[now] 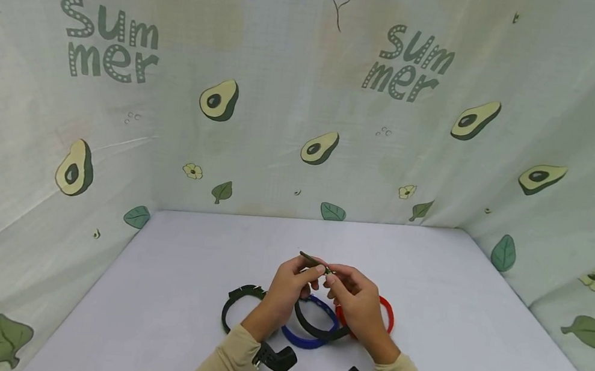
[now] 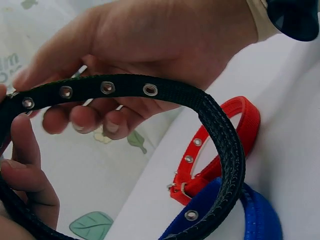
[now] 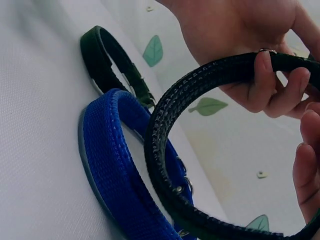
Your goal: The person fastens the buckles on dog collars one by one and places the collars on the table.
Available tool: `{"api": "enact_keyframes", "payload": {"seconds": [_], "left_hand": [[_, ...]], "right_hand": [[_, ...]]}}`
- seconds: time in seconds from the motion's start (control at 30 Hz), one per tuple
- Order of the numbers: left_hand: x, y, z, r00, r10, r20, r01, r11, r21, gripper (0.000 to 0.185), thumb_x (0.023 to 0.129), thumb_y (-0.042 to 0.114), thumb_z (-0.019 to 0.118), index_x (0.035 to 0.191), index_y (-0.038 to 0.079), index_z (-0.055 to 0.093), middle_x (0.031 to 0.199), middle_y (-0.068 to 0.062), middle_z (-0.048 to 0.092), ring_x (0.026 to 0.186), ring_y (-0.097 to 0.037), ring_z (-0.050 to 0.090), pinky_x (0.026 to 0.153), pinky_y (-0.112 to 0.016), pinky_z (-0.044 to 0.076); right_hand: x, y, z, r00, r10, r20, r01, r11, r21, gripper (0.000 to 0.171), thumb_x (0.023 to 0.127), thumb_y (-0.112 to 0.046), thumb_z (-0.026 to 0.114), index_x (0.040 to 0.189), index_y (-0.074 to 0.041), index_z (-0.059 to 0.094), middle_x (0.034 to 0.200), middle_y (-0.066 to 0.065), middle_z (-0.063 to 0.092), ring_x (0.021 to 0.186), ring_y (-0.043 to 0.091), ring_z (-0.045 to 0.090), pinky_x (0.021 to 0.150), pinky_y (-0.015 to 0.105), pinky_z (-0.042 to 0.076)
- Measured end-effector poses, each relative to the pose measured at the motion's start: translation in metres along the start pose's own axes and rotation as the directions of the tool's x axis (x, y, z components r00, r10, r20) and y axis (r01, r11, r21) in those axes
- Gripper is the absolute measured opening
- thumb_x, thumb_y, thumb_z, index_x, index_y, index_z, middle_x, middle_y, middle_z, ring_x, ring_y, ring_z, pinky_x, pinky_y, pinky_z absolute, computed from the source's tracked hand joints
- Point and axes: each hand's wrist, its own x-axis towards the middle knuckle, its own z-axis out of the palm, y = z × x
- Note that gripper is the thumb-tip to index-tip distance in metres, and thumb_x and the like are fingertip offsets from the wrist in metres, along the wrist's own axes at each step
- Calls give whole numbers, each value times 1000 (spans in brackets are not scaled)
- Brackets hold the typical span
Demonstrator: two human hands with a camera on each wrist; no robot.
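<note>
A dark green, nearly black pet collar [image 1: 315, 330] with metal eyelets hangs as a loop between both hands, above the table. The left hand [image 1: 289, 287] pinches its strap near the buckle area; the strap's tip sticks up past the fingers. Close by, the right hand [image 1: 358, 301] holds the neighbouring part between thumb and fingers. In the left wrist view the eyelet row of the collar [image 2: 130, 89] runs past the right hand [image 2: 165, 40]. The right wrist view shows the left hand [image 3: 240, 40] behind the collar [image 3: 165, 115]. The fingers partly hide the fastening.
On the white table [image 1: 185, 270] a blue collar [image 1: 303, 340] lies below the hands. A red collar [image 1: 387, 313] lies to the right, and another dark green collar [image 1: 227, 308] to the left. A printed cloth [image 1: 269, 43] stands behind.
</note>
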Motion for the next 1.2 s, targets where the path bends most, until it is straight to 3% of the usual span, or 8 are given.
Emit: {"api": "enact_keyframes", "payload": {"seconds": [0.2, 0.4, 0.63, 0.87, 1.03, 1.2], "left_hand": [[-1, 5, 0, 999, 46, -28, -46, 999, -7, 28, 98, 23, 64, 115, 0, 67, 85, -5, 62, 73, -15, 56, 57, -23, 40], [-3, 6, 6, 998, 65, 4, -65, 998, 26, 26, 98, 22, 63, 115, 3, 69, 87, -6, 63, 77, -17, 57, 60, -24, 41], [-3, 7, 9, 995, 97, -34, -99, 994, -41, 27, 99, 21, 61, 117, 3, 67, 89, -8, 63, 77, -18, 58, 58, -23, 41], [-2, 6, 7, 994, 111, -1, -111, 991, -79, 32, 100, 25, 61, 122, 2, 64, 99, -9, 66, 79, -19, 63, 57, -24, 43], [-2, 4, 5, 993, 115, 29, -116, 993, 19, 28, 99, 23, 64, 120, 4, 65, 100, -10, 66, 83, -20, 64, 60, -24, 46], [-2, 4, 6, 997, 43, 68, -55, 983, 178, 31, 96, 29, 68, 121, 10, 68, 106, -5, 67, 93, -18, 63, 75, -28, 51]], "right_hand": [[0, 6, 0, 1000, -20, 1, 20, 999, 34, 18, 95, -9, 70, 113, -6, 68, 83, 14, 66, 66, 24, 64, 58, 31, 56], [-2, 3, -1, 1000, -8, 3, 7, 999, 49, 21, 95, -11, 70, 115, -4, 66, 84, 22, 65, 66, 24, 64, 60, 31, 57], [-3, 2, 0, 998, -70, 3, 69, 995, 73, 15, 95, -2, 67, 109, -1, 63, 82, 12, 67, 62, 29, 63, 56, 29, 55], [-4, 2, 0, 996, -90, 4, 90, 992, 94, 13, 93, 7, 61, 105, 4, 60, 81, 19, 66, 58, 23, 60, 52, 29, 53], [-3, 0, 1, 999, -41, -33, 44, 994, 102, 11, 92, 9, 58, 101, 5, 59, 81, 19, 65, 57, 21, 60, 52, 30, 54], [-3, -1, 1, 993, 25, -114, -7, 988, 154, 9, 94, 8, 58, 102, 6, 61, 83, 21, 62, 61, 19, 62, 57, 29, 56]]}}
